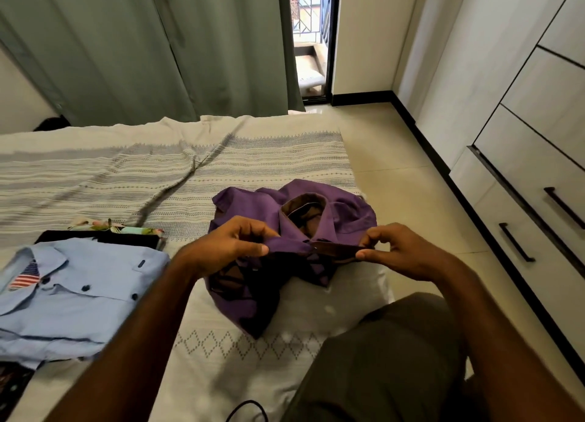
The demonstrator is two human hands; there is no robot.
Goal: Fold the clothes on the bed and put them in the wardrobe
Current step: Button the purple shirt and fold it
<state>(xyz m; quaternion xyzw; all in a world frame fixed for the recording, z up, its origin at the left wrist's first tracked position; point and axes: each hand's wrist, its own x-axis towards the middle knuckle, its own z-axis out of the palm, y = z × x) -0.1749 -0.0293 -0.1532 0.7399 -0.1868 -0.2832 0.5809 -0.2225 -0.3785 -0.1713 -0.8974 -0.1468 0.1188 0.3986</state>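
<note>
A purple shirt point(253, 206) with a brown collar lining lies crumpled on the bed point(126, 168) near its right edge. My left hand point(228, 247) pinches the purple front edge just below the collar. My right hand point(395, 250) pinches the dark brown placket opposite, so the fabric stretches between both hands. A folded light blue shirt point(79, 295) with a flag patch lies at the left. Behind it sit a black folded garment point(104, 238) and a floral one point(126, 230). The white wardrobe point(522, 120) stands at the right, its doors and drawers closed.
A tiled floor strip point(395, 174) runs between bed and wardrobe. Green curtains point(142, 47) hang behind the bed beside an open balcony door point(311, 41). My knee in olive trousers point(389, 358) rests on the bed's near edge. A black cable point(247, 410) lies at the bottom.
</note>
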